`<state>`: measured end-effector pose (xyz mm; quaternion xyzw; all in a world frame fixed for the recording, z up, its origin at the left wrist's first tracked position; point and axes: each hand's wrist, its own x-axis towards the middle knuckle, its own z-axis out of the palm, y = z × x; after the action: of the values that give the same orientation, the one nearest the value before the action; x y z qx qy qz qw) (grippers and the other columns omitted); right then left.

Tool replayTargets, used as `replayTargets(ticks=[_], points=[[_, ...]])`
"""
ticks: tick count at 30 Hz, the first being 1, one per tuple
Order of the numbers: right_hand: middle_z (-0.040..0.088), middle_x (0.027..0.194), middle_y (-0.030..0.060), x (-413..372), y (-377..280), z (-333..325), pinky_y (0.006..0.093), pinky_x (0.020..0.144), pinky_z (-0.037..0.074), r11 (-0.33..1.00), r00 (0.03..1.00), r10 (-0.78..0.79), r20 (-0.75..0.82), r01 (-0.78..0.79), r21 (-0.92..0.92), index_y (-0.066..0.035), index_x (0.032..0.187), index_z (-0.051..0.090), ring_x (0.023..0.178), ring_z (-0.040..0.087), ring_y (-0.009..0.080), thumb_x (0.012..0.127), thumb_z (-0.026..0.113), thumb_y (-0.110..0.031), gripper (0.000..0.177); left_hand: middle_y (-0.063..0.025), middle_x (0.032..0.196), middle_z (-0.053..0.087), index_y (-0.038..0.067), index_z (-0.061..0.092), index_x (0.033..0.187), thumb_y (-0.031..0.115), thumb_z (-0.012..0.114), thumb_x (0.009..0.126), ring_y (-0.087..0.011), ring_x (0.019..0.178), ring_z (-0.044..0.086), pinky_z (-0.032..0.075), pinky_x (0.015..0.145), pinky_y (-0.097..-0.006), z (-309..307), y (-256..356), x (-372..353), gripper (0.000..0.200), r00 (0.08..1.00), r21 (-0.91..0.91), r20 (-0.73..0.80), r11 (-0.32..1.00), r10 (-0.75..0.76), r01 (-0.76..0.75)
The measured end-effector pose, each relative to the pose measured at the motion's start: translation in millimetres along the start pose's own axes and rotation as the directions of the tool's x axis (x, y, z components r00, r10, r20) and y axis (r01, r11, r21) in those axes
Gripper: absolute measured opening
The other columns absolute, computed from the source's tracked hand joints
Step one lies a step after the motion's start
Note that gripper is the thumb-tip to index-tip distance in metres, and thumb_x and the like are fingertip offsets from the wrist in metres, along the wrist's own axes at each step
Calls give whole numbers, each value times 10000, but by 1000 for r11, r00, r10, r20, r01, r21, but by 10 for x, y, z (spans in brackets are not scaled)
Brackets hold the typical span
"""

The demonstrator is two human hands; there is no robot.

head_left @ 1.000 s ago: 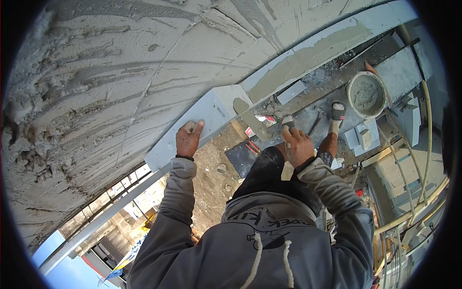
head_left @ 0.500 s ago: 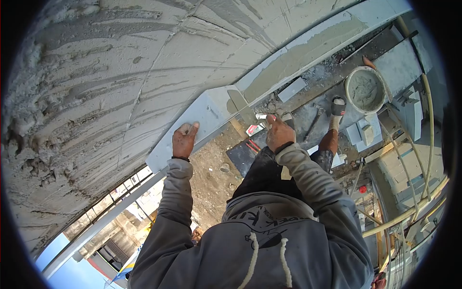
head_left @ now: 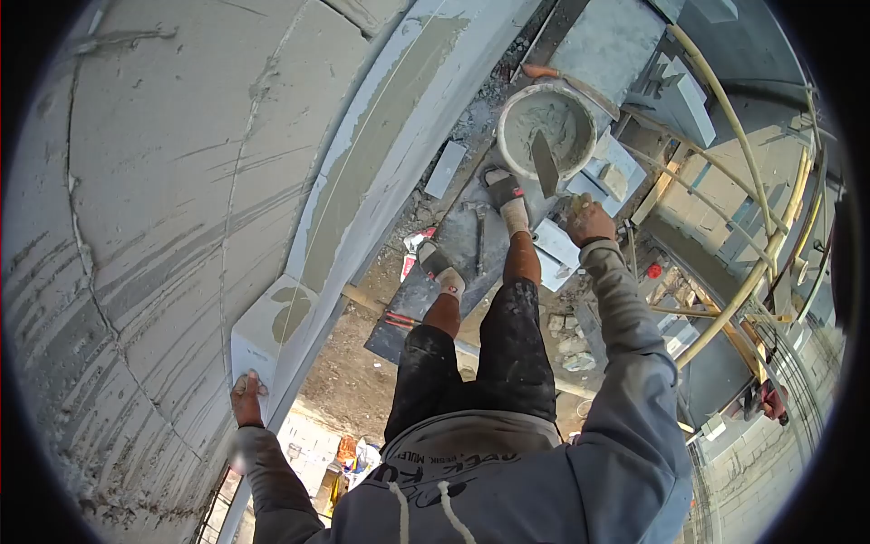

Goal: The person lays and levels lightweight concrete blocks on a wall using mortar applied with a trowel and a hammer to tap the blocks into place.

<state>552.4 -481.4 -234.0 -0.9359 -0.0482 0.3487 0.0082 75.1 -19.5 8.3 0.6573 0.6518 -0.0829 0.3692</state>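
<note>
My right hand (head_left: 587, 220) is wrapped round the trowel (head_left: 544, 163), right of centre. It just swung off the block end over to the bucket (head_left: 593, 143), upper middle, blade across the mortar (head_left: 533, 116); can't tell if it's touching. Left hand (head_left: 246, 399) is lower left, fingers on the pale block (head_left: 256, 334), clamped or just resting, can't say. Reads like a mortar stop, imo. Past that, the smeared ledge (head_left: 358, 163) runs to top centre.
</note>
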Motion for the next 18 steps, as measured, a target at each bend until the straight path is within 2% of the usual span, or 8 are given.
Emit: replayTargets(ticks=[3,5,9,11,13,15,16,18], points=[[600,1015,209,979,306,84,444,773,490,994,982,95,164,-86,-60,-88,1093,490,920,592,371,818,478,-281,336,-1,575,530,108,528,636,340,591,849,-83,517,479,334,504,-222,-36,43,-16,321,992,30,-34,992,-123,124],[619,1006,190,1541,368,271,425,785,496,977,977,28,212,18,-215,-72,1092,538,936,602,347,803,477,-233,336,-3,581,540,114,528,646,346,599,845,-82,504,483,324,480,-215,-38,103,-39,314,977,19,-46,978,-207,208],[625,1007,177,2410,323,766,408,792,499,992,982,85,170,-67,-108,-50,1056,588,943,608,322,780,484,-209,336,-1,585,546,127,518,667,370,620,834,-75,478,483,289,416,-202,-104,117,-42,312,912,13,-121,918,-392,396],[620,1023,181,2503,159,872,401,802,496,996,974,66,215,-53,-68,-34,1024,604,965,602,312,768,490,-211,331,35,608,525,163,509,712,419,615,825,-53,540,476,287,438,-190,-133,195,-46,299,894,73,-103,893,-436,444],[605,1049,196,2319,156,844,391,825,485,995,938,7,345,29,-98,-53,1007,618,996,586,316,772,493,-240,325,45,599,504,166,505,725,405,605,837,-49,519,441,304,442,-196,-117,202,-71,282,875,-15,-88,879,-475,476],[602,1044,208,2165,244,793,385,842,474,980,875,-166,454,199,-26,-67,1048,606,993,580,326,750,543,-278,371,47,611,492,158,498,742,377,593,852,-49,502,408,316,442,-200,-33,242,-81,263,852,-18,-154,864,-500,504],[602,1044,208,2073,256,723,385,842,474,980,878,-165,449,198,-29,-67,1048,606,993,580,326,750,543,-278,371,41,640,515,156,506,760,374,591,854,-51,516,429,337,454,-200,-8,266,-82,252,835,-32,-156,847,-528,530],[576,1120,184,1916,251,637,342,878,452,997,918,-46,395,15,80,-77,1078,600,1055,551,259,748,513,-321,419,11,715,580,144,528,819,371,590,854,-70,572,498,403,497,-209,0,257,-95,239,797,-40,-214,820,-564,570]])
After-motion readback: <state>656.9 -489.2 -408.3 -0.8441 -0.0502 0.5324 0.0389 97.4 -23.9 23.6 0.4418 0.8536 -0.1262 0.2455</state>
